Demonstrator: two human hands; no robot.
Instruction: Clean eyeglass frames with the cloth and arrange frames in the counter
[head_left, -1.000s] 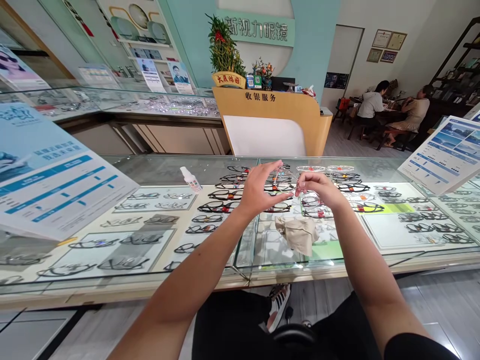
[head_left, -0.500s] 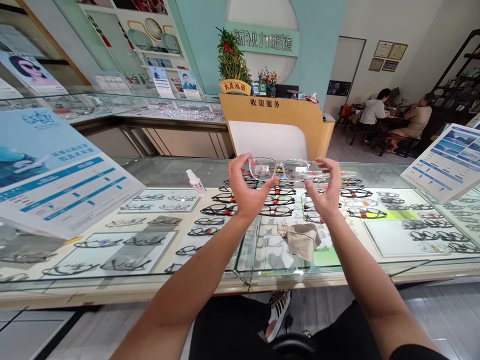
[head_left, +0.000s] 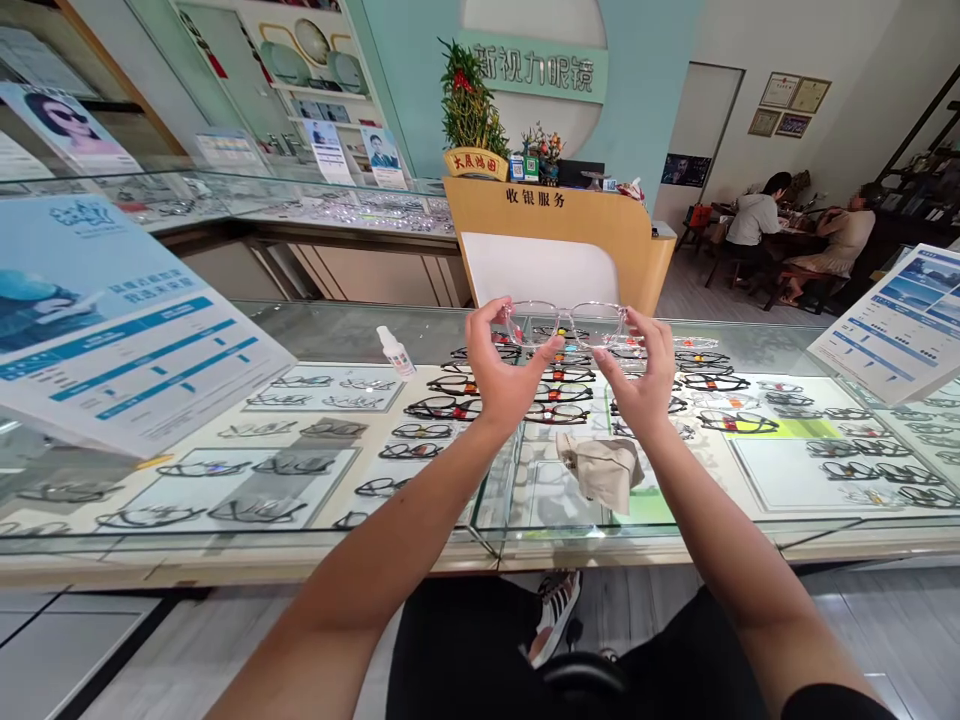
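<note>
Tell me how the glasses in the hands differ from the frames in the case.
The held glasses are clear-framed; the case frames are mostly dark. The held glasses hang above the counter between left hand and right hand; the case frames lie in rows under glass. Both are eyewear.

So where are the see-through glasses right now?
In the head view, the clear glasses are in the middle, held up over the glass counter between the left hand and the right hand, with the wooden desk behind them.
</note>
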